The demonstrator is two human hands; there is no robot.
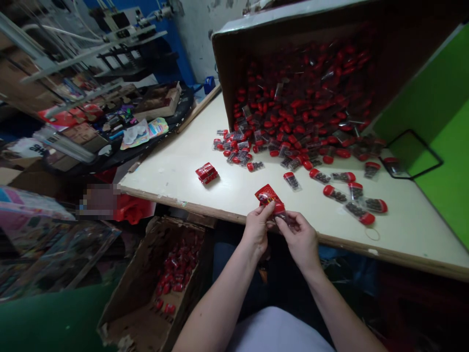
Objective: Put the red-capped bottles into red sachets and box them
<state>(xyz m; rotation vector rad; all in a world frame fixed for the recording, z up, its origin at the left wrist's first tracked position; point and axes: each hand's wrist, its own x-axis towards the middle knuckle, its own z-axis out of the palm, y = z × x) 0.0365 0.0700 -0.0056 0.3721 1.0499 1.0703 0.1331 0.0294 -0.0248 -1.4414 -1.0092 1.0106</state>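
Pale shirt (278, 332) faces the worktable (172, 168). At the worktable's near edge, left hand (257, 227) pinches a red printed packet (264, 192); right hand (301, 238) pinches the adjoining, partly hidden clear piece (282, 214), presumably so both stay steady. On the worktable, the carton (245, 46) opens toward that edge, apparently keeping red-capped bottles (298, 105) within reach.

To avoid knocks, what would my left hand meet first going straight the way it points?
Past the red packet it holds, your left hand would probably meet a small red-topped container on the table, though depth is unclear.
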